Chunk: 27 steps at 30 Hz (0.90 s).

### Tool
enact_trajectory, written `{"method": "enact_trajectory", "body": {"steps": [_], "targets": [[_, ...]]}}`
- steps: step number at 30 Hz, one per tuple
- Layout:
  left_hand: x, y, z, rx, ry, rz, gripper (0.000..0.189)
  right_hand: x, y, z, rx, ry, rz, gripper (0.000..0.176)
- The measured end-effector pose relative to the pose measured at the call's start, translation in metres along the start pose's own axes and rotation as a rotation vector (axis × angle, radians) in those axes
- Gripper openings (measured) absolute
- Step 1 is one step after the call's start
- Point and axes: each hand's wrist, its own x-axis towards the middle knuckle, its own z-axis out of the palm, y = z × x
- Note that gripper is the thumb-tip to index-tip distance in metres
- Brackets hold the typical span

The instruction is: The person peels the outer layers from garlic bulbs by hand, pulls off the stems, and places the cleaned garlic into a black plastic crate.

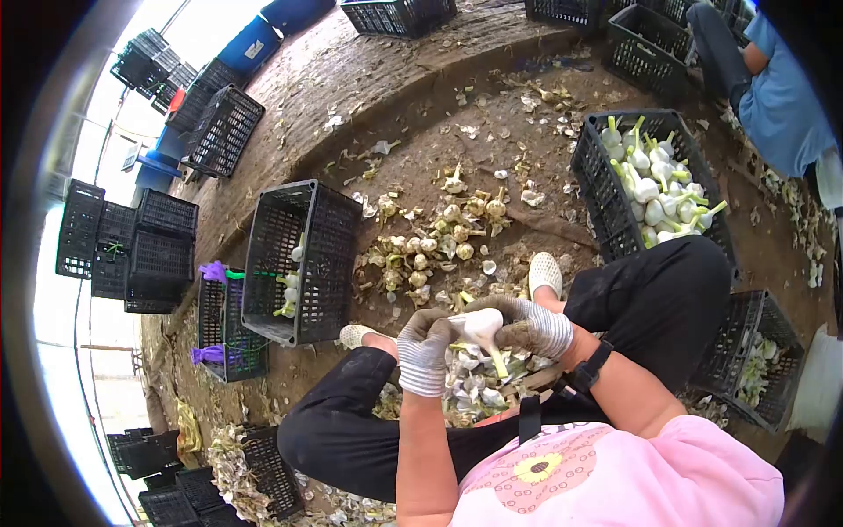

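Observation:
A white garlic bulb (483, 325) with a pale green stem pointing downward is between my hands, above my lap. My right hand (537, 330), in a grey-white glove with dirty fingertips, is closed around its right side. My left hand (425, 350), gloved the same way, is closed at the bulb's left side, pinching a white strip of garlic skin. Both palms are partly hidden. Loose garlic skins (474, 386) lie below, between my legs. In front, a pile of untrimmed garlic bulbs (430, 246) rests on the dirt floor.
A black crate (606, 211) full of cleaned garlic stands ahead to the right. Another crate (329, 263) at the left holds a few bulbs. A crate of scraps (746, 360) is by my right side. Stacked crates (123, 246) stand far left. A person in blue (781, 105) sits upper right.

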Motion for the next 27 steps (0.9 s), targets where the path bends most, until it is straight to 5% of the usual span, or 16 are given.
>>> {"method": "enact_trajectory", "body": {"steps": [4,6,7,10,13,15,16,18,20,23,24,26,27], "targets": [[-0.01,0.007,0.009,0.094,-0.007,0.076,0.005,-0.003,-0.005,-0.003,0.022,0.015,0.156,0.055],[-0.013,0.007,0.008,0.227,-0.074,0.147,0.005,-0.006,0.005,-0.01,-0.229,0.031,0.144,0.051],[-0.016,0.018,0.013,0.007,-0.057,-0.044,0.005,-0.008,-0.002,-0.01,-0.194,0.015,0.172,0.052],[-0.016,0.04,0.008,-0.641,-0.083,0.005,0.004,-0.014,-0.011,-0.005,0.039,0.013,0.158,0.054],[0.004,0.031,-0.033,-0.217,-0.086,0.142,0.011,-0.019,-0.011,-0.002,0.169,0.063,0.111,0.055],[-0.005,0.036,-0.034,0.306,-0.13,0.044,0.019,-0.013,-0.004,-0.014,0.216,-0.048,0.092,0.055],[-0.01,0.026,-0.022,0.509,-0.117,0.044,0.032,-0.01,0.002,-0.014,0.184,0.055,0.07,0.052],[-0.025,0.022,0.001,0.673,-0.143,0.237,0.033,-0.009,0.005,-0.018,0.308,0.058,0.046,0.049],[-0.025,0.003,0.009,0.38,-0.221,0.197,0.029,-0.008,-0.006,-0.013,0.342,0.275,0.151,0.04],[-0.022,-0.008,0.027,0.614,-0.322,0.15,0.025,-0.017,-0.028,-0.023,0.557,0.339,-0.138,0.046],[-0.017,-0.023,0.024,0.585,-0.378,0.165,0.025,-0.019,-0.041,-0.029,0.8,0.248,-0.211,0.052],[-0.012,-0.038,0.024,0.454,-0.373,-0.068,0.025,-0.026,-0.083,0.0,0.584,0.094,-0.55,0.051],[-0.008,-0.041,0.024,0.439,-0.371,-0.134,0.026,-0.024,-0.078,-0.004,0.493,0.113,-0.494,0.051]]}}
